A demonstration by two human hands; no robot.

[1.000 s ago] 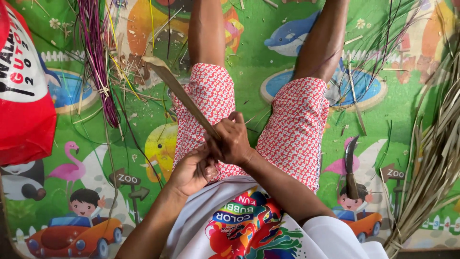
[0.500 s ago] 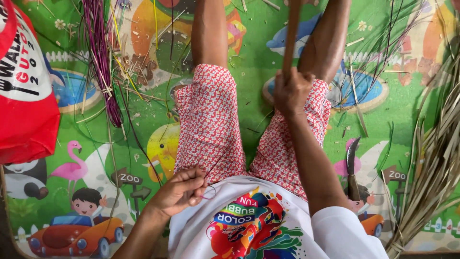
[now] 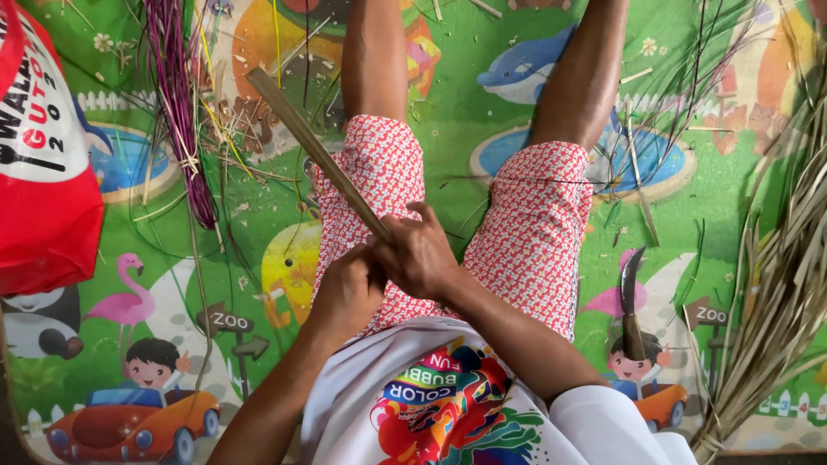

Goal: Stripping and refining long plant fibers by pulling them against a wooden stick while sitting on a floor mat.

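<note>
**Both hands closed on a long flat leaf strip over the lap**

Seated on a bright cartoon play mat (image 3: pixel 448 129), legs stretched to the far side, red-patterned shorts (image 3: pixel 525 224) covering the thighs. Right hand (image 3: pixel 422 254) wrapped around the near end of a long flat leaf strip (image 3: pixel 306 142), fingers curled tight about it, knuckles up. Left hand (image 3: pixel 349 293) pressed just beside and under the right, fingers bent inward at the same end of the strip; exactly what the left fingertips pinch cannot be told, hidden by the right hand. Strip slanting from the hands up and to the far left, crossing the left thigh and ending over the mat near a bundle of purple strands (image 3: pixel 177 103).

To the left, a red bag (image 3: pixel 43 189) lying at the edge of the mat. Thin yellow and green slivers and small cuttings scattered on the mat around the purple bundle. To the right, a curved knife (image 3: pixel 631 301) resting on the mat, well apart from both hands, blade pointing far. At the right edge, a thick sheaf of dry pale leaves (image 3: pixel 780 284) fanning from near to far. Nearest of all, a white shirt with a colourful print (image 3: pixel 448 405).
</note>
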